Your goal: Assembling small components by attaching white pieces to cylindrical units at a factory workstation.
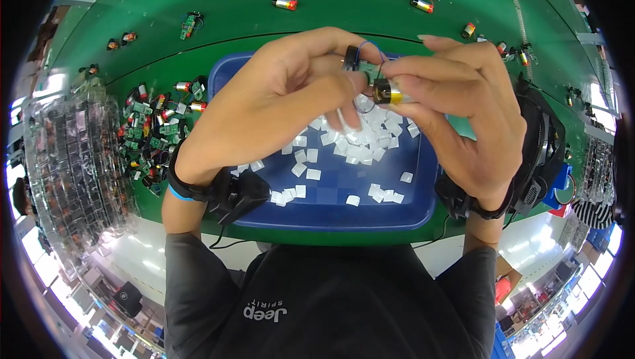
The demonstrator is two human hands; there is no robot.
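Note:
Over the blue tray point(324, 217) I hold a small electronic assembly between both hands. My left hand point(278, 88) is closed, its fingertips pinching a small green circuit board point(368, 67) with a black part at its end. My right hand point(466, 104) is closed on a small cylindrical battery point(390, 92), yellow and dark, wired to that board. A thin blue wire loops above the board. My left fingers partly hide the board. Beneath my hands, many small white square pads point(360, 141) lie heaped and scattered in the tray.
A pile of circuit boards with batteries point(149, 127) lies left of the tray, beside stacked clear plastic trays point(73, 160). More assemblies point(286, 2) are spread along the far green surface point(344, 2). A black bag-like object point(546, 134) stands at the right.

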